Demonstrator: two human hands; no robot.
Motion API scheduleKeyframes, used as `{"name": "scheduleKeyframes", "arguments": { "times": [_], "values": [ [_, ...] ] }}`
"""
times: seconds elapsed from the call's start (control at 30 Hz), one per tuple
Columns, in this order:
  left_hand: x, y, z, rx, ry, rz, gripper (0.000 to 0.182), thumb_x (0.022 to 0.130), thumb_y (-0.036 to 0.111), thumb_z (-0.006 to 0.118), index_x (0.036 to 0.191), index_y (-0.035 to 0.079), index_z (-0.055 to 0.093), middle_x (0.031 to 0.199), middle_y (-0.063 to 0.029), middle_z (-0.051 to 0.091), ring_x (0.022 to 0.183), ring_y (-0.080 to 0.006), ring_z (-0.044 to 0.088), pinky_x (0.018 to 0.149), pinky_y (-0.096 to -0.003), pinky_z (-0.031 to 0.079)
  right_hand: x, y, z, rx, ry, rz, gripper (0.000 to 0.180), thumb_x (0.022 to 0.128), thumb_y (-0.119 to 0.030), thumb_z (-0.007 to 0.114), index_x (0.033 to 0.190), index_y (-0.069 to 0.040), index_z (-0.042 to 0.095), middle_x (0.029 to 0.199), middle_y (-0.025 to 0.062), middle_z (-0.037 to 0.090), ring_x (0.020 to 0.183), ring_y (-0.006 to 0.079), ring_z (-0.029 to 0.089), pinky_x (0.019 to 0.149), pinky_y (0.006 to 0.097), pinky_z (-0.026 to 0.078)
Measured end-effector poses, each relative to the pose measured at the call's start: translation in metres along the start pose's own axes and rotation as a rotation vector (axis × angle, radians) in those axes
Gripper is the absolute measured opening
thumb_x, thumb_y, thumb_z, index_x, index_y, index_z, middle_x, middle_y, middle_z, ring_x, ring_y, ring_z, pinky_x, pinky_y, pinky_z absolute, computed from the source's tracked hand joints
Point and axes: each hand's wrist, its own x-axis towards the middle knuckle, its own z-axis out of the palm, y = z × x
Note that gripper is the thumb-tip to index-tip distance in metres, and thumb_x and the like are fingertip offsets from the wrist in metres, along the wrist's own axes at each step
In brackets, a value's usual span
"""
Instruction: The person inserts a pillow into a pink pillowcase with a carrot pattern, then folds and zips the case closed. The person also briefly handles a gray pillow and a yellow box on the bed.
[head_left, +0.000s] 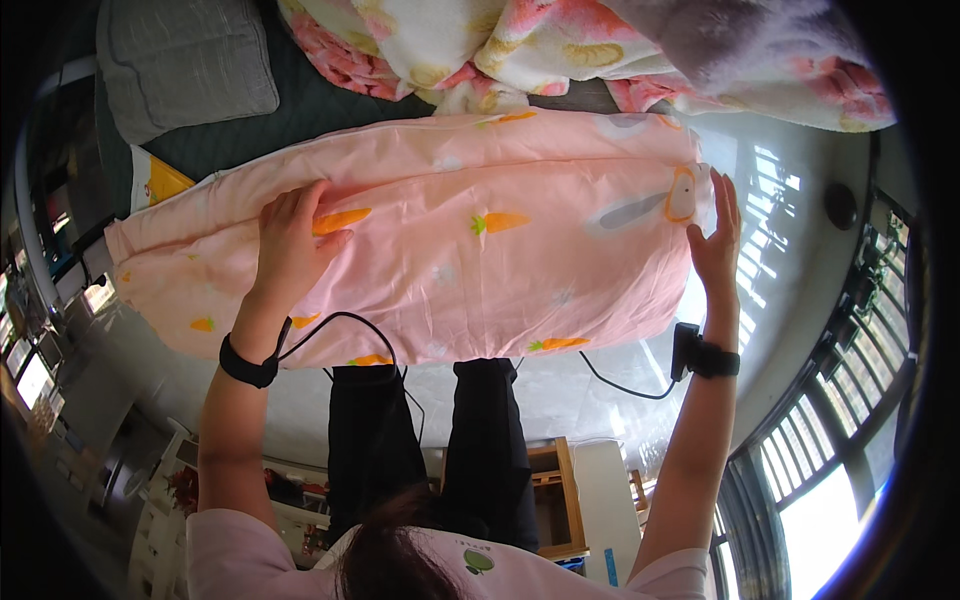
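Observation:
A pink printed fabric cover (450, 247) with carrots and a rabbit figure lies spread across in front of me, folded lengthwise near its far side. My left hand (296, 232) rests on its left part beside a carrot print, fingers bent and thumb apart. At the cover's right end, my right hand (716, 225) is upright against the edge, with the thumb near the rabbit print; whether it pinches any cloth cannot be told. Both wrists wear black straps with cables.
Behind the cover are a grey cushion (187, 67) on a dark green quilted surface (322, 105), a yellow and white packet (161, 180) and a fluffy floral blanket (555, 45). Black cables hang by my legs. A wooden frame (570, 495) stands on the floor behind me.

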Motion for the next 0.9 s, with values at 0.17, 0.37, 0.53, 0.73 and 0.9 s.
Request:
{"name": "scheduleKeyframes", "arguments": {
  "times": [0.17, 0.37, 0.53, 0.73, 0.9],
  "values": [
    [0.009, -0.025, -0.009, -0.177, -0.016, 0.038, 0.016, 0.077, 0.016, 0.068, 0.084, 0.003, 0.061, 0.084, -0.0108, 0.06, 0.085, -0.0294, 0.057, 0.072, -0.0401, 0.045, 0.058, -0.023, 0.021, -0.373, -0.12, -0.178, 0.025, 0.067, -0.002, 0.06, 0.09, -0.011, 0.058, 0.128, 0.0044, 0.052, 0.123, 0.0286, 0.044, 0.098, 0.0428, 0.037],
    [0.035, -0.016, -0.016, -0.12, 0.071, 0.107, 0.01, 0.081, 0.009, 0.063, 0.083, 0.001, 0.058, 0.082, -0.0103, 0.059, 0.077, -0.03, 0.057, 0.072, -0.0386, 0.045, 0.066, -0.004, 0.02, -0.633, 0.148, 0.037, 0.01, 0.073, -0.015, 0.062, 0.083, -0.016, 0.061, 0.125, 0.0004, 0.056, 0.114, 0.0254, 0.05, 0.093, 0.0409, 0.041],
    [0.032, -0.023, 0.002, -0.172, 0.572, 0.175, 0.024, 0.075, 0.007, 0.067, 0.098, 0.005, 0.058, 0.092, -0.0106, 0.058, 0.088, -0.0297, 0.055, 0.077, -0.0393, 0.045, 0.042, -0.044, 0.03, -0.417, 0.458, 0.029, 0.028, 0.08, -0.016, 0.06, 0.107, -0.008, 0.059, 0.113, 0.0121, 0.057, 0.103, 0.0309, 0.056, 0.083, 0.0414, 0.048],
    [-0.067, -0.079, -0.016, -0.373, 0.589, -0.077, 0.028, 0.074, 0.0, 0.065, 0.101, 0.004, 0.056, 0.1, -0.0136, 0.057, 0.094, -0.032, 0.054, 0.08, -0.0395, 0.046, -0.04, -0.19, 0.071, 0.152, -0.127, -0.164, 0.024, 0.076, 0.004, 0.058, 0.1, 0.0, 0.059, 0.111, 0.017, 0.058, 0.1, 0.0323, 0.058, 0.083, 0.039, 0.049],
    [-0.152, -0.175, -0.039, -0.281, 0.551, -0.382, 0.032, 0.076, 0.003, 0.065, 0.106, 0.004, 0.053, 0.101, -0.0146, 0.057, 0.094, -0.0325, 0.055, 0.081, -0.0384, 0.047, -0.088, -0.278, 0.076, -0.002, -0.449, -0.233, 0.023, 0.078, -0.004, 0.059, 0.101, 0.0, 0.059, 0.114, 0.0216, 0.056, 0.109, 0.0387, 0.052, 0.093, 0.0432, 0.042]
  ]
}}
